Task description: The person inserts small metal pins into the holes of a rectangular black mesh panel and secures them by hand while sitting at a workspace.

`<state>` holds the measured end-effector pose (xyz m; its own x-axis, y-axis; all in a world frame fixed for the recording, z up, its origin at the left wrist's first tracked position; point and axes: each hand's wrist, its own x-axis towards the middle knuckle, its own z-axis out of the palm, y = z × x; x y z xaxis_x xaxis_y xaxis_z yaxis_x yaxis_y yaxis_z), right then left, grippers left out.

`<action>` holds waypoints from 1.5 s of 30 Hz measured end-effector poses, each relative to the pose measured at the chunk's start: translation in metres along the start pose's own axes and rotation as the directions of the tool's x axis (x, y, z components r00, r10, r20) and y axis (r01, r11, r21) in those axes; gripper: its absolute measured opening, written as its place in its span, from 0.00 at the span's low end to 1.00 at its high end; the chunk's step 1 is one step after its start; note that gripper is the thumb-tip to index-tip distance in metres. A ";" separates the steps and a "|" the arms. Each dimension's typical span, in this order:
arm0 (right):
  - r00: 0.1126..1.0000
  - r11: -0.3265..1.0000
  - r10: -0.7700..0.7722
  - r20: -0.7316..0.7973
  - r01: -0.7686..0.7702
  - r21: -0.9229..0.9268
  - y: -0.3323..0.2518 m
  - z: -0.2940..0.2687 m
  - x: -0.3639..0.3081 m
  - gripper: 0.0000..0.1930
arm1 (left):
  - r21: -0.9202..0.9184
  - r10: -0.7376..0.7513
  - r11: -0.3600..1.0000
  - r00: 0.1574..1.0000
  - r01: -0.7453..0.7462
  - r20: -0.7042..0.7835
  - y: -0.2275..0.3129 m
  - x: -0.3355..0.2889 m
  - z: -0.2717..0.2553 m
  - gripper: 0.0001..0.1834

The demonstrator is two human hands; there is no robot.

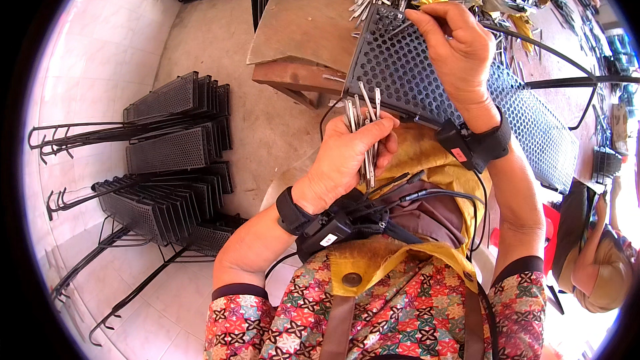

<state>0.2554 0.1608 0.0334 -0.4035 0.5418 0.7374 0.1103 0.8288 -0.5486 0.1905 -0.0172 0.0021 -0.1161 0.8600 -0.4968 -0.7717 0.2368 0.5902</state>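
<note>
Beside wooden table (300, 37), perforated black panel (393, 60), long axis slanting upper left to lower right, just beyond left hand (353, 143) curled round metal strips (369, 167), nearer right hand (461, 47), thumb and finger pinched over upper end, any hold unclear.

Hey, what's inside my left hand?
Your left hand holds a bundle of slim silver metal pieces, ends sticking out both ways. The grip covers part of their middles; the exact count is hidden.
</note>
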 end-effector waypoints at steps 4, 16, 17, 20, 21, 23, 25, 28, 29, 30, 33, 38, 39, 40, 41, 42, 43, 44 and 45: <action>0.986 0.984 -0.159 0.056 0.163 -0.077 0.010 0.011 -0.001 0.07 | 0.002 -0.012 1.000 0.999 0.012 -0.033 0.002 -0.001 0.002 0.08; 0.869 0.906 -0.364 0.335 0.413 -0.086 0.020 0.021 0.003 0.05 | -0.005 -0.027 1.000 0.999 0.027 -0.020 0.003 -0.001 0.002 0.08; 0.856 0.895 -0.360 0.371 0.429 -0.120 0.022 0.021 -0.001 0.05 | -0.004 -0.024 1.000 1.000 0.024 -0.018 0.003 -0.001 0.002 0.08; 0.855 0.895 -0.337 0.395 0.421 -0.146 0.017 0.016 -0.003 0.04 | -0.001 -0.018 1.000 1.000 0.018 0.001 0.004 0.000 0.002 0.09; 0.905 0.960 -0.217 0.365 0.266 -0.089 0.010 0.012 -0.005 0.05 | -0.002 -0.021 1.000 1.000 0.021 0.011 0.004 -0.001 0.003 0.09; 0.943 0.997 0.043 0.330 -0.060 0.043 -0.006 0.000 -0.014 0.08 | 0.013 -0.023 1.000 0.998 0.022 0.050 0.006 -0.002 0.002 0.09; 0.660 0.797 0.385 0.645 -0.590 0.128 -0.030 -0.017 -0.018 0.08 | 0.045 -0.028 0.999 0.994 0.024 0.108 0.006 -0.003 -0.001 0.09; 0.490 0.590 0.411 0.769 -0.786 0.185 -0.036 -0.027 -0.031 0.04 | 0.037 -0.007 0.999 0.967 -0.002 0.256 0.008 -0.003 0.000 0.09; 0.497 0.562 0.451 0.741 -0.803 0.197 -0.037 -0.028 -0.032 0.04 | 0.020 0.004 1.000 0.974 -0.009 0.228 0.007 -0.003 0.001 0.09; 0.501 0.534 0.490 0.713 -0.819 0.210 -0.038 -0.029 -0.032 0.04 | 0.003 0.015 1.000 0.980 -0.016 0.198 0.008 -0.004 0.003 0.09; 0.497 0.514 0.533 0.685 -0.833 0.206 -0.039 -0.030 -0.034 0.05 | -0.058 0.049 0.997 0.994 -0.043 0.097 0.006 -0.002 0.003 0.09; 0.699 0.726 0.540 0.468 -0.669 0.160 -0.040 -0.027 -0.024 0.05 | -0.047 0.041 0.998 0.999 -0.040 0.022 0.004 0.001 -0.005 0.09; 0.786 0.801 0.500 0.364 -0.579 0.151 -0.037 -0.025 -0.018 0.05 | -0.035 0.035 0.999 0.999 -0.034 0.024 0.005 0.002 -0.007 0.10; 0.853 0.859 0.444 0.273 -0.492 0.139 -0.032 -0.020 -0.009 0.05 | -0.023 0.029 0.999 0.999 -0.029 0.025 0.005 0.002 -0.008 0.10; 0.913 0.916 0.350 0.210 -0.381 0.126 -0.025 -0.014 -0.003 0.05 | 0.006 0.031 0.999 0.999 -0.031 0.030 0.004 0.002 -0.007 0.10; 0.958 0.959 0.245 0.147 -0.262 0.109 -0.020 -0.007 0.004 0.06 | 0.036 0.037 0.999 0.999 -0.038 0.035 0.004 0.001 -0.005 0.10; 0.987 0.987 0.132 0.086 -0.139 0.082 -0.016 -0.001 0.010 0.06 | 0.067 0.042 0.997 0.998 -0.044 0.041 0.003 -0.001 -0.004 0.10; 0.996 0.997 0.066 0.067 -0.068 0.037 -0.014 0.005 0.014 0.06 | 0.075 0.042 0.996 0.999 -0.045 0.032 0.002 0.000 -0.002 0.10; 0.999 1.000 -0.014 0.037 0.013 0.009 -0.012 0.010 0.016 0.06 | 0.084 0.032 0.996 0.999 -0.034 0.031 0.002 -0.001 -0.002 0.10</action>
<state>0.2384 0.1585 0.0481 -0.4383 0.5249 0.7297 0.0971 0.8347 -0.5421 0.1876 -0.0181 0.0024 -0.1209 0.8807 -0.4580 -0.7121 0.2445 0.6582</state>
